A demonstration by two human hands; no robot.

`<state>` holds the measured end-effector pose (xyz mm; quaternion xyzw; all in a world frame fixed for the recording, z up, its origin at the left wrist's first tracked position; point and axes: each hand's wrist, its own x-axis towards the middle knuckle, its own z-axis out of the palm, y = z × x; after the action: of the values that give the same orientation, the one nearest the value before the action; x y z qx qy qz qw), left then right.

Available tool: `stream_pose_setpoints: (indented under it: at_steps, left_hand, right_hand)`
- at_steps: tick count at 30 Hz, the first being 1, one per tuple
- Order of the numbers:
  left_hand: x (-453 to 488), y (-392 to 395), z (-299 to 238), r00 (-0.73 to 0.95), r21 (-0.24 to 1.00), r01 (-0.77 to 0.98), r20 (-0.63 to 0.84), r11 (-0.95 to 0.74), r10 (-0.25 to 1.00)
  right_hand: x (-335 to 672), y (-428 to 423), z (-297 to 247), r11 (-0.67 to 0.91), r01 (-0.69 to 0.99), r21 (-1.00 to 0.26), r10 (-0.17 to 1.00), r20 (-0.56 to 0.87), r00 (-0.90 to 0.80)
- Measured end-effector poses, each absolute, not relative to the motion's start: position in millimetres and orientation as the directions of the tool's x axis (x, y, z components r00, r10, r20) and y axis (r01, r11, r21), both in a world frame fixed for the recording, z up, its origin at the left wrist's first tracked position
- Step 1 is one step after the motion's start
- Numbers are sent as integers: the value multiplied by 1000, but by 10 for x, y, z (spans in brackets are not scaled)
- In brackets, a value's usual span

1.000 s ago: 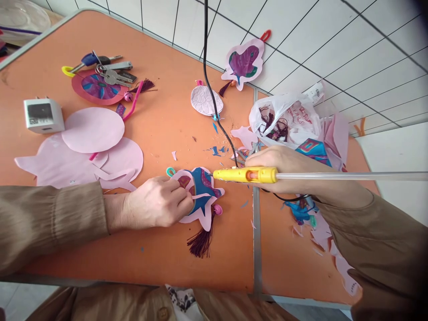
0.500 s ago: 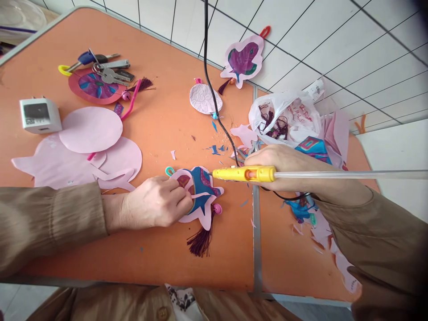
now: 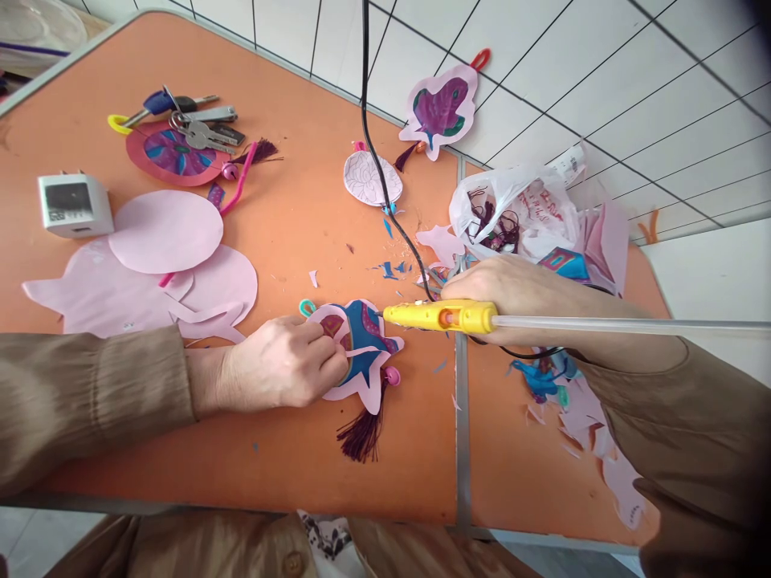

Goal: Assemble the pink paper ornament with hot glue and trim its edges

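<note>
My right hand (image 3: 494, 281) grips a yellow hot glue gun (image 3: 439, 316), its fingers mostly hidden behind the gun. A long clear glue stick (image 3: 602, 323) runs out of its back end. The gun's tip is at the top edge of a blue and purple fish-shaped piece on a pink paper ornament (image 3: 369, 333). My left hand (image 3: 295, 361) is closed, its fingertips holding the ornament's left side near the table. The ornament has a green loop (image 3: 307, 307), a pink bell (image 3: 392, 376) and a dark tassel (image 3: 361, 433).
A black cord (image 3: 377, 152) hangs down to the gun. Pink paper shapes (image 3: 165, 233), a charger (image 3: 73, 206) and keys (image 3: 208, 135) lie left. At right are a plastic bag (image 3: 545, 213) and paper scraps (image 3: 581, 413). Other ornaments (image 3: 372, 178) lie towards the tiled wall.
The glue stick's rear end has dipped slightly and my right forearm has shifted a little. The gun's tip and my left hand stay almost in place.
</note>
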<state>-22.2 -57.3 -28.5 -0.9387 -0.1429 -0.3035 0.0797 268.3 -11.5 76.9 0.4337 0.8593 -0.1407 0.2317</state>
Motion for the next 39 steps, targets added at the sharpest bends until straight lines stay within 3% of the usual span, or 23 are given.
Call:
stream_pose_setpoints:
  at_steps: [11,18,22,25,29,32,36,39]
  left_hand:
    - [-221,-575,-284,775,-59,313,592,-948,219]
    - [-223,-575,-286,777,-60,312,590,-948,218]
    - [-238,-574,-278,787,-59,304,578,-951,216]
    - [-243,-572,-268,791,-55,303,571,-951,219]
    - [-248,-569,-256,795,-62,308,564,-949,221]
    - [-256,-569,-253,804,-67,301,555,-951,215]
    - [-254,-585,-270,796,-63,313,562,-948,225]
    - [-246,-596,-291,787,-62,321,573,-945,230]
  right_hand:
    - [2627,-158,808,539,841,-52,677,-568,-468]
    - [2707,-175,759,523,843,-129,683,-528,-505]
    - [2756,-168,725,529,842,-109,703,-499,-507]
    - [2785,-150,753,553,828,-93,728,-430,-534]
    - [2818,-142,874,593,777,-214,702,-336,-628]
    - [2831,-147,971,617,740,-268,724,-175,-668]
    - [2742,-49,1054,631,754,-181,775,112,-622]
    - [2565,200,1080,555,831,-41,829,118,-547]
